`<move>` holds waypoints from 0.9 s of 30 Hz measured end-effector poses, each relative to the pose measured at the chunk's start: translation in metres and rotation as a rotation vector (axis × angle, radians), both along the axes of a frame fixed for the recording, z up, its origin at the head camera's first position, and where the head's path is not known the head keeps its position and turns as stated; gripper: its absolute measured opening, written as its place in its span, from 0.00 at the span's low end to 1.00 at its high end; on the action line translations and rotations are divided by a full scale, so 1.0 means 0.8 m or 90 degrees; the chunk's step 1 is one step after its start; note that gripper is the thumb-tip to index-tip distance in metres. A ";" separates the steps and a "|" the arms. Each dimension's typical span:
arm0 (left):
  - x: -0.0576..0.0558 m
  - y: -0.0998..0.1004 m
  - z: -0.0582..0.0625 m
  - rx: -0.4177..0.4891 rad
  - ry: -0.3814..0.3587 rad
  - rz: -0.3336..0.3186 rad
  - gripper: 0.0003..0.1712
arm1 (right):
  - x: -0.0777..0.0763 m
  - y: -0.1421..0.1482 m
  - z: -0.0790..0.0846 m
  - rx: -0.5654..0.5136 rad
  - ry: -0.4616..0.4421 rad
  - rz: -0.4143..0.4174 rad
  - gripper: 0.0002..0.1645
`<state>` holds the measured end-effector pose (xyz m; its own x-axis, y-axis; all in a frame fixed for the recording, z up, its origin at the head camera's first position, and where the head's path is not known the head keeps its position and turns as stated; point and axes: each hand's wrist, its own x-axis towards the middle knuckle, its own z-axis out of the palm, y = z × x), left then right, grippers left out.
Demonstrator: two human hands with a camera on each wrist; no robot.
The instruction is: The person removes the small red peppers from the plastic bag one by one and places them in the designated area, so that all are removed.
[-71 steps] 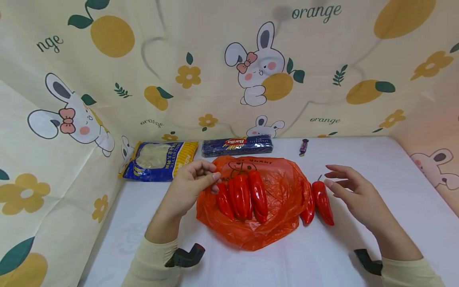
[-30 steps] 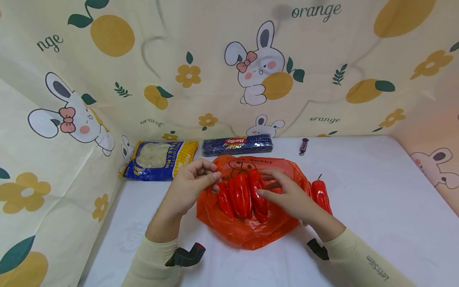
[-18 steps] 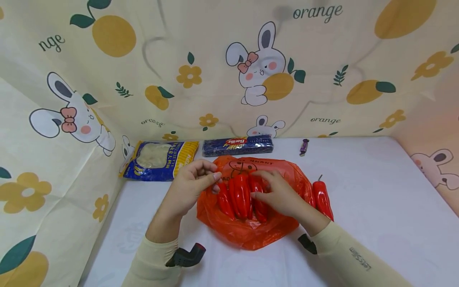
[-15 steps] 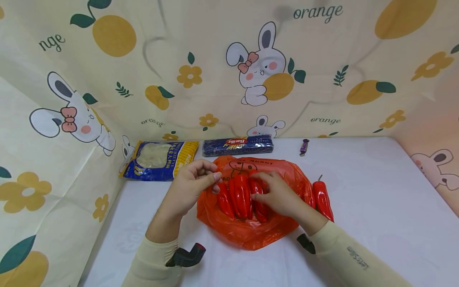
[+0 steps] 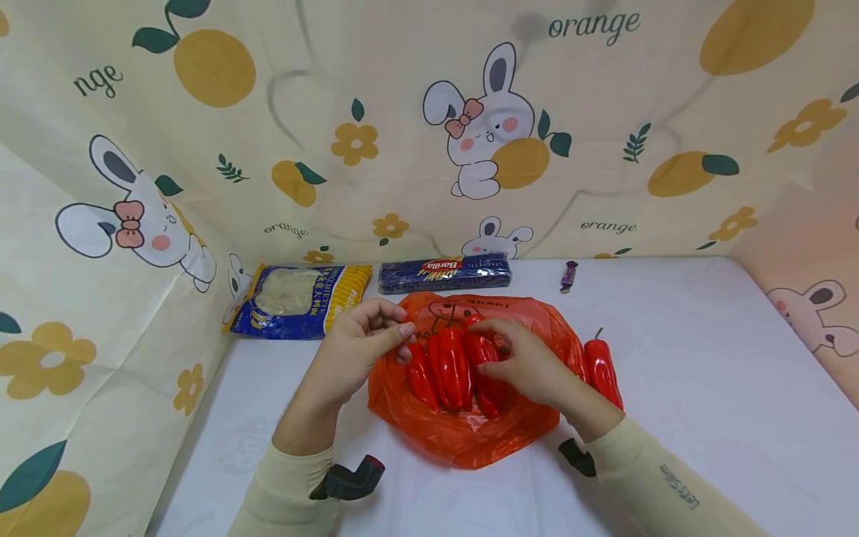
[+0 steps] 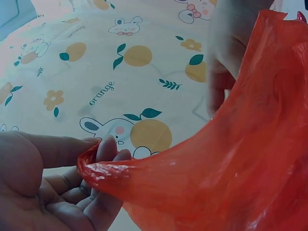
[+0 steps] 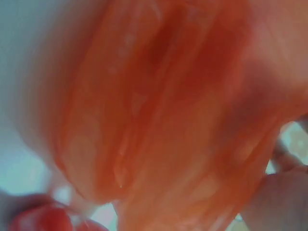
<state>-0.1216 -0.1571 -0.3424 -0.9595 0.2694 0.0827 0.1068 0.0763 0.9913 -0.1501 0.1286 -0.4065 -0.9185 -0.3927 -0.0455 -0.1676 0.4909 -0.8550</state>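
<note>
An orange-red plastic bag [image 5: 463,440] lies with its mouth spread toward me, several glossy red chili peppers [image 5: 451,367] inside. My left hand [image 5: 359,350] pinches the bag's left rim between thumb and fingers; the left wrist view shows the gathered plastic [image 6: 108,173] in that hold. Reaching into the bag, my right hand [image 5: 526,365] grips the rightmost pepper [image 5: 482,352] near its upper half, thumb in front and fingers behind. Outside the bag, another red pepper [image 5: 602,373] with a green stem lies beyond my right forearm. The right wrist view is mostly blurred bag plastic [image 7: 168,120].
Behind the bag stand a blue spaghetti pack [image 5: 443,273] and, to its left, a blue and yellow pasta bag [image 5: 295,302]. A small purple wrapped candy [image 5: 568,276] lies at the back right of the white table [image 5: 698,335]. A printed cloth backdrop rises behind.
My right hand has come left from the peppers outside the bag to a pepper inside it and taken hold. That pepper has shifted up slightly. The left hand has stayed in place.
</note>
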 end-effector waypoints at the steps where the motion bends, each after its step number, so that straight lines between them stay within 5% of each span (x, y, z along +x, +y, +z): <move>1: 0.000 0.000 0.000 0.000 -0.001 0.000 0.08 | 0.002 0.002 0.003 -0.018 -0.014 -0.001 0.34; 12: 0.000 0.002 0.000 0.001 -0.005 -0.005 0.08 | 0.019 0.024 0.028 -0.108 -0.048 -0.016 0.38; 27: 0.000 0.003 0.000 0.002 -0.011 -0.007 0.08 | 0.032 0.069 0.030 -0.216 -0.095 -0.064 0.40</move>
<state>-0.1215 -0.1545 -0.3425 -0.9578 0.2795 0.0677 0.0912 0.0718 0.9932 -0.1248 0.1838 -0.3828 -0.9464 -0.3167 -0.0639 0.0051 0.1832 -0.9831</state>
